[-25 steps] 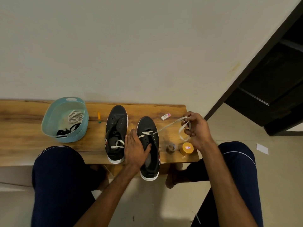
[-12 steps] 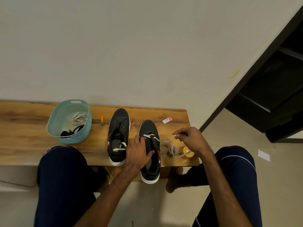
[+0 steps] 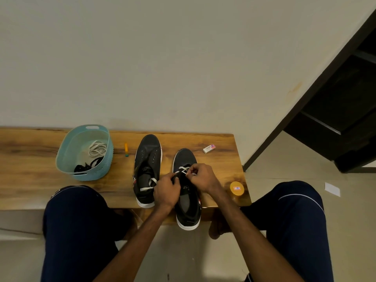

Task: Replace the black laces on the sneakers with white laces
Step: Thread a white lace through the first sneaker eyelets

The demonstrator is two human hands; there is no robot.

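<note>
Head view, right hand point(image 3: 200, 177) pinching white lace point(image 3: 184, 169) (fingertips closed)

White eraser point(image 3: 209, 148) with small unreadable print, yellow lid point(image 3: 237, 188) label illegible

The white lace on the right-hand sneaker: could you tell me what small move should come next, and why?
Probably feed the pinched lace end through the next open eyelet. The right hand pinches the white lace over the right-hand sneaker, the left hand holds that shoe near its tongue, and only its front eyelets look laced.
</note>
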